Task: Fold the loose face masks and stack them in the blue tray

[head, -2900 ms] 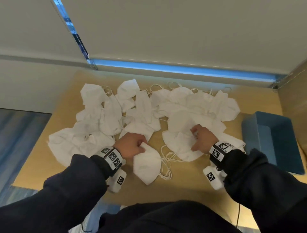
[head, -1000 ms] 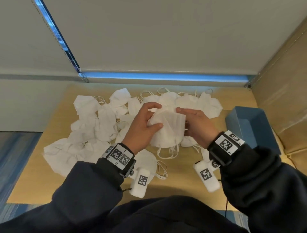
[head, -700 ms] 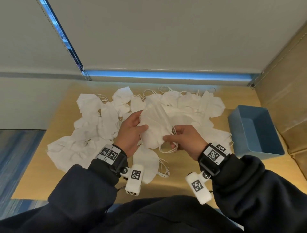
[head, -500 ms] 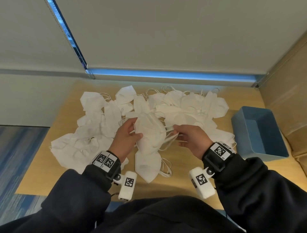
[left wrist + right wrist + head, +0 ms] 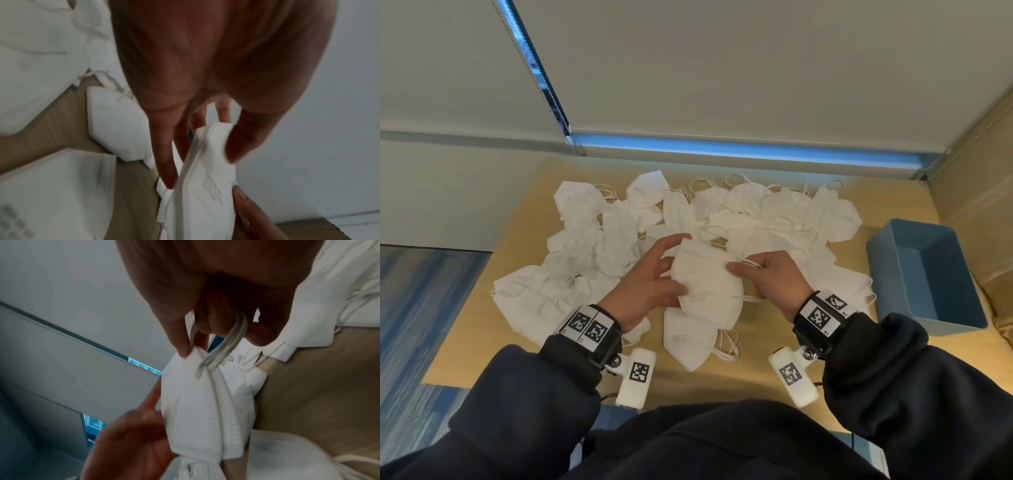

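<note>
Head view: mask [image 5: 705, 284] is now being held flat between both hands above the table [image 5: 784, 329], where half a second earlier it was still being pulled shut with its ear loops trailing toward the right hand. Left hand [image 5: 650, 284] is being kept at 9 o'clock of the mask, thumb on the front face, fingers spread behind the edge. Right hand [image 5: 774, 281] is being kept at 3 o'clock, thumb and fingers pinching the edge with the ear loops [image 5: 748, 263] gathered in. Fold is being judged as nearly finished; transfer to the tray comes next. Blue tray [image 5: 893, 284] is sitting at 3 o'clock of the hands, well apart, with nothing seen inside it. One folded mask [image 5: 688, 339] is lying at 6 o'clock just below the held one, not yet trayed. Loose masks [image 5: 722, 219] are being left heaped from 9 to 2 o'clock; most of the task is being judged as still ahead. Tangled loops in the heap could be dragged along with a pick.

Left wrist view: left thumb and fingers [image 5: 164, 159] are being seen pinching the mask edge [image 5: 205, 178]; a fingertip of the other hand is touching it at 5 o'clock. Blur is hiding finer detail.

Right wrist view: right fingers [image 5: 180, 331] are being seen pinching the mask corner [image 5: 201, 410], loops [image 5: 228, 344] hooked round a curled finger. Left hand is meeting the mask at 7 o'clock.
</note>
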Demonstrator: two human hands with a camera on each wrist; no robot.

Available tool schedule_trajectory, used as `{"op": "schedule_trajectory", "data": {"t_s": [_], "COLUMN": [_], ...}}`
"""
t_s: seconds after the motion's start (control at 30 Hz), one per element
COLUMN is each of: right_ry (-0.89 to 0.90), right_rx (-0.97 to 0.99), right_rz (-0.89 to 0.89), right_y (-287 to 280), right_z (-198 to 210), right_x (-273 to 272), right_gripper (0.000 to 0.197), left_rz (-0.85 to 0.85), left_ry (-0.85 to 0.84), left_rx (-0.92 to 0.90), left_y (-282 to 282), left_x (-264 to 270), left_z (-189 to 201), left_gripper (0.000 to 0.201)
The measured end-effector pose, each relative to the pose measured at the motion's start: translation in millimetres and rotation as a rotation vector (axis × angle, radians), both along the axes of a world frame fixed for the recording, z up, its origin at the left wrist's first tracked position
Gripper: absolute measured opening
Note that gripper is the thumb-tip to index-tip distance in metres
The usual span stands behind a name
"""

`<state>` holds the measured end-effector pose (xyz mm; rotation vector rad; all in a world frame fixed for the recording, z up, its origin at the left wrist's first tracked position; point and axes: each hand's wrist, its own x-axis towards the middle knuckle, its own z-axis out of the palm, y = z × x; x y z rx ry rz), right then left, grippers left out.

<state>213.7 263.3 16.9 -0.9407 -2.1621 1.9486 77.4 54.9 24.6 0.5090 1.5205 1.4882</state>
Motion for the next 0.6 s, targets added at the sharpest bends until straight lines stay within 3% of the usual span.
{"op": "schedule_trajectory", "data": {"t_s": [0.1, 0.17, 0.23, 0.27, 0.3, 0.37, 0.6], "right_ry": [-0.021, -0.075, -0.147, -0.194, -0.237, -0.323, -0.501], "right_rx": [-0.053, -0.158, -0.226, -0.262, -0.316, -0.396, -0.224], "right_rz": [0.042, 0.074, 0.148, 0.19, 0.226, 0.236, 0.287], "right_y": [-5.6, -7.2, -5.8, -6.0, -4.2, -1.2, -5.9], "right_z": [-3.7, -7.9, -14.3, -14.2, -18.8, -30.4, -53.6], "right_x": [5.4, 10.1, 13.5, 15.7, 17.5, 18.9, 19.5], "right_gripper": [0.057, 0.059, 0.041, 0.018, 0.018, 0.041, 0.029], "left_rz": [-0.002, -0.037, -0.092, -0.118, -0.147, -0.251, -0.577], "left_ry": [0.064, 0.105, 0.158, 0.185, 0.211, 0.264, 0.741], "left_rx": [-0.05, -0.087, -0.15, -0.192, -0.239, -0.351, -0.56], "left_y": [0.2, -2.7, -7.0, -9.4, -11.5, -15.6, 6.1], "left_x": [-1.8, -3.7, -6.9, -10.3, -13.8, -19.7, -20.2], "left_z": [2.3, -2.7, -13.1, -20.2, -27.9, -40.4, -66.1], "left_gripper": [0.054, 0.063, 0.069, 0.067, 0.063, 0.059, 0.062]}}
